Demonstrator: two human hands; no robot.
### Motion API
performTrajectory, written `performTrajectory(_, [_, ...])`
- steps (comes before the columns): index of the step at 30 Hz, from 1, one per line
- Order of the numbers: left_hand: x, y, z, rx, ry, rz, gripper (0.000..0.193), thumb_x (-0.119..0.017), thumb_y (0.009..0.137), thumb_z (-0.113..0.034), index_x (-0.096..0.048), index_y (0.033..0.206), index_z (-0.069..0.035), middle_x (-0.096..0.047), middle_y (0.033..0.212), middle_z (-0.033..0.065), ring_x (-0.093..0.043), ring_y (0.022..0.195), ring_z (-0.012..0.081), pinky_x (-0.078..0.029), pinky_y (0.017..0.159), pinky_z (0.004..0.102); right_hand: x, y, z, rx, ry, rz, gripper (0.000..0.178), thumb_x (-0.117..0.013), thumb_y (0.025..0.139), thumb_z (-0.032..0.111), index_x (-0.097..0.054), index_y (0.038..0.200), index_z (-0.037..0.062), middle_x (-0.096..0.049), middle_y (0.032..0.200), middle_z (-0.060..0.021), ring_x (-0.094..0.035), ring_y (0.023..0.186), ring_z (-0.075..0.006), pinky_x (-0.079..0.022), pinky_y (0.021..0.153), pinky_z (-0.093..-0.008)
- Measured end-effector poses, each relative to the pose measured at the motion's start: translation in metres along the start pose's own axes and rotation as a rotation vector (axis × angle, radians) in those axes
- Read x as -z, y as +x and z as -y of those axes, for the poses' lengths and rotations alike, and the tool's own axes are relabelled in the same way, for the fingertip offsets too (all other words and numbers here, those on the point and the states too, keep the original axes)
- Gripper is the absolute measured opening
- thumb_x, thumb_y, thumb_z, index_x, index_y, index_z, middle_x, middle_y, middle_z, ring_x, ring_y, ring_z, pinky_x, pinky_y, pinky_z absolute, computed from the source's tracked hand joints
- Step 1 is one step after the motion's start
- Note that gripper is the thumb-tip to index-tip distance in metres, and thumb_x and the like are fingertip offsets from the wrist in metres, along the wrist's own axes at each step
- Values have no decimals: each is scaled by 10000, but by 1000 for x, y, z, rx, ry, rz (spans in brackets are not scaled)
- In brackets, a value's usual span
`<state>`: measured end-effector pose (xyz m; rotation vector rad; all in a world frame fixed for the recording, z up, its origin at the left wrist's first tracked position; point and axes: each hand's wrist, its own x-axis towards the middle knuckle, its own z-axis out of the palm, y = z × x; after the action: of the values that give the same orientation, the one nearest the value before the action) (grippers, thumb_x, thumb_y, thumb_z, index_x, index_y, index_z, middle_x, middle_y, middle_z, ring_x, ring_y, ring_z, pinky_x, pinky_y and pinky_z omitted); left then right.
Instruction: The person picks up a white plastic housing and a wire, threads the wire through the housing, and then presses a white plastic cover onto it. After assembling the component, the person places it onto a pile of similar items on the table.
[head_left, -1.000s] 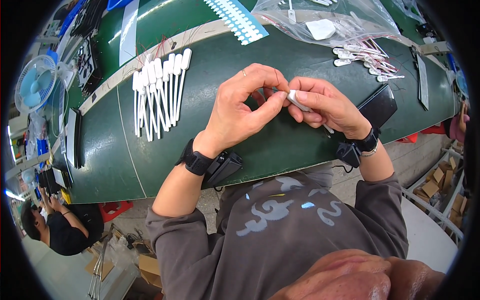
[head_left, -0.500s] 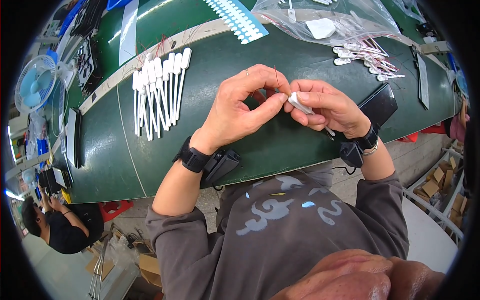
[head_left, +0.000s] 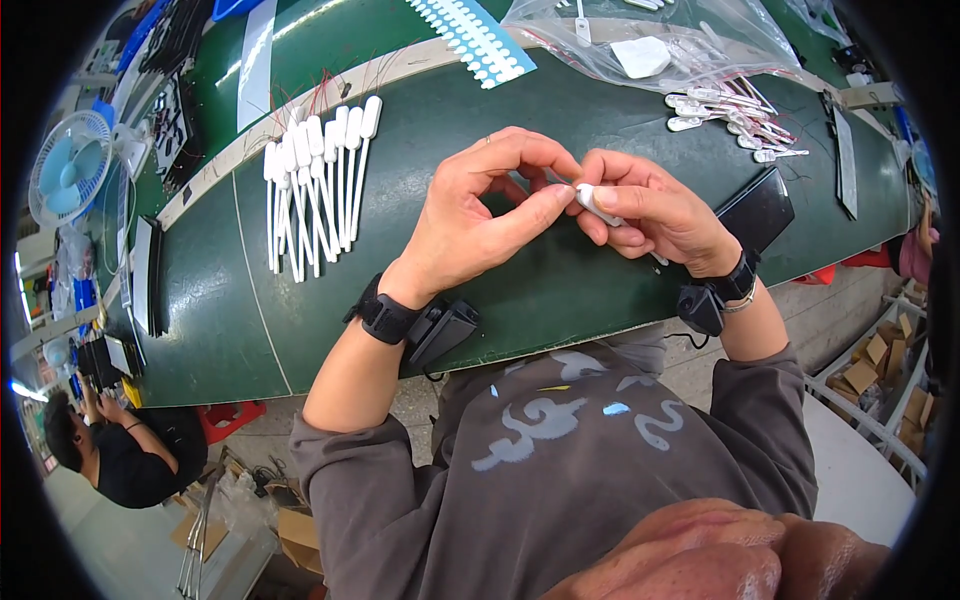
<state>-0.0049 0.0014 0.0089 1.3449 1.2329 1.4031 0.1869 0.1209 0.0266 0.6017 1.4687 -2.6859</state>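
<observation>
Over the green table, my right hand (head_left: 668,212) is closed around a white stick-shaped plastic part (head_left: 598,206), its rounded wide end toward my left hand. The thin end pokes out below my right fingers. My left hand (head_left: 480,208) pinches with thumb and forefinger right at the tip of that wide end; what lies between them is too small to make out. To the left lies a row of similar white sticks with paddle-shaped heads (head_left: 318,180), thin red wires at their tops. At the far right is a loose pile of white parts (head_left: 735,118) with red wires.
A clear plastic bag (head_left: 660,35) with white pieces lies at the back, beside a light-blue sheet of white stickers (head_left: 478,45). A black flat object (head_left: 757,208) rests right of my right hand. A co-worker (head_left: 125,450) sits at far left, near a fan (head_left: 72,167).
My left fingers have shifted slightly at the tip of the white part, and the red wire seen above them earlier no longer shows. My right hand keeps its grip, turned slightly.
</observation>
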Motion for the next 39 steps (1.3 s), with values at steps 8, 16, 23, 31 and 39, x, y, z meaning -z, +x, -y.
performTrajectory(8, [-1, 0, 7, -75, 34, -27, 103, -704, 846, -61, -704, 948, -45, -679, 985, 40, -625, 841, 120, -496, 632, 236, -1, 0, 0, 5, -10, -3, 221, -567, 974, 236, -540, 1046, 30, -559, 770, -27, -328, 499, -12, -232, 432, -170])
performTrajectory(16, [0, 1, 7, -98, 64, -23, 105, -690, 855, -51, -702, 959, -41, -674, 985, 43, -627, 835, 124, -497, 634, 241, -1, 2, 1, -26, 29, 2, 243, -555, 982, 250, -549, 1024, 10, -554, 748, -32, -334, 487, -21, -237, 414, -174])
performTrajectory(23, [-3, 0, 2, -11, -10, -36, 107, -683, 862, -46, -697, 966, -26, -671, 985, 39, -631, 825, 116, -501, 642, 238, 0, 1, 1, -37, 57, 22, 268, -551, 986, 266, -548, 1017, 0, -551, 738, -35, -337, 482, -24, -229, 404, -178])
performTrajectory(31, [-4, -1, 1, 7, -30, -67, 95, -687, 874, -67, -700, 958, -25, -677, 965, 32, -629, 804, 110, -507, 653, 237, 0, 0, 1, -29, 76, 30, 264, -551, 986, 269, -547, 1011, 5, -542, 726, -32, -334, 482, -24, -229, 404, -176])
performTrajectory(39, [2, -1, 2, -8, 87, 35, 122, -645, 926, -50, -662, 1028, 14, -626, 1026, 69, -612, 861, 110, -518, 666, 225, 0, 2, 1, -54, 56, 26, 257, -550, 986, 271, -549, 1009, 14, -545, 724, -32, -328, 480, -24, -228, 410, -183])
